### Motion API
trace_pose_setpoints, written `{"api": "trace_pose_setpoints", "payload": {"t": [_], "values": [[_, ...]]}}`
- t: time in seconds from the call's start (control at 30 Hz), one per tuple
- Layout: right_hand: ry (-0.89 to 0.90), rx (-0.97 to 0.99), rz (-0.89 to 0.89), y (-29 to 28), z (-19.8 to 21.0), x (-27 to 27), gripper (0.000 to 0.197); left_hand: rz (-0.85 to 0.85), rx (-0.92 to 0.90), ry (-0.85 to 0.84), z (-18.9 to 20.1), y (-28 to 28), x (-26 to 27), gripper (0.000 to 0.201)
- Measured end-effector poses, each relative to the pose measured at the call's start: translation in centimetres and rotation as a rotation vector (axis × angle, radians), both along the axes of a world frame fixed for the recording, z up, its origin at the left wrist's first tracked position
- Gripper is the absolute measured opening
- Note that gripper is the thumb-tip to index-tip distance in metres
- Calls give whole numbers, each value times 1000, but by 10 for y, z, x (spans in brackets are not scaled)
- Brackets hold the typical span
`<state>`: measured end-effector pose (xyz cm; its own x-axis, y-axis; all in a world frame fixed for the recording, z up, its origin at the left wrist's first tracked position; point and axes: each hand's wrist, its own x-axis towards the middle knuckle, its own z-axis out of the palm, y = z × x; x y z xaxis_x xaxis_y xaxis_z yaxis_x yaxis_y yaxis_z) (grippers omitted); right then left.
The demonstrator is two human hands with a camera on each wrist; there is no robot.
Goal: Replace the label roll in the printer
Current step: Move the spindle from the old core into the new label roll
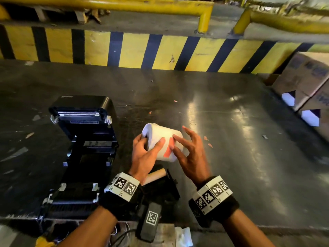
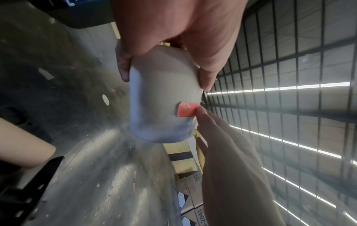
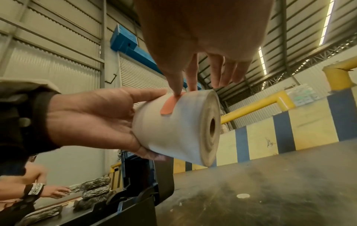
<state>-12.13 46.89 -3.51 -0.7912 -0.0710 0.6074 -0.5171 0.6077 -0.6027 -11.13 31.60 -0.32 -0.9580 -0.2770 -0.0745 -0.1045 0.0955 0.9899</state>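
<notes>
A white label roll [image 1: 163, 141] is held above the dark table, a little right of the black printer [image 1: 83, 139], whose lid stands open. My left hand [image 1: 151, 141] grips the roll from the left, thumb across the top. An orange tape tab [image 1: 168, 148] seals its loose end. My right hand [image 1: 173, 142] pinches the tab's end between thumb and index finger, with the other fingers spread. The right wrist view shows the roll [image 3: 179, 126], its hollow core and the tab [image 3: 168, 105]. An empty cardboard core [image 1: 156, 175] lies under my wrists.
A black spindle part [image 1: 170, 188] lies beside the empty core. Cardboard boxes [image 1: 306, 82] stand at the table's right. A yellow-and-black striped curb [image 1: 160, 50] and yellow rails bound the far side. Another person [image 3: 29, 191] handles wrapped bundles at the left.
</notes>
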Motion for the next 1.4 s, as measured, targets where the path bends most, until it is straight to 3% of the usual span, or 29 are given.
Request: {"api": "trace_pose_setpoints", "payload": {"t": [0.2, 0.37, 0.5, 0.6, 0.77, 0.87, 1.0, 1.13, 1.23, 1.4], "values": [[-52, -137, -1, -4, 7, 2, 21, 8, -7, -3, 2, 2, 8, 66], [-24, -88, 31, -9, 7, 4, 21, 21, 75, -91, -5, 2, 9, 70], [-74, -130, 154, -10, 4, 20, 13, 23, 374, -203, -7, -2, 10, 31], [-117, -241, 195, -7, 2, 31, 10, 19, 468, -231, -11, -6, 9, 35], [-190, -450, 129, 20, 3, 33, 7, 64, 471, -255, -16, -6, 11, 38], [-345, -366, -35, 51, -32, 22, 5, 79, 502, -278, -18, -7, 14, 40], [-640, -5, -217, 81, -84, 14, 7, 69, 542, -289, -22, -10, 21, 41], [-764, 290, -193, 84, -113, 14, 22, 106, 506, -305, -30, -14, 26, 44], [-841, 294, -157, 91, -122, 21, 39, 117, 508, -308, -34, -19, 30, 48], [-892, 391, -128, 95, -115, 18, 62, 127, 498, -296, -34, -25, 37, 19]]}}
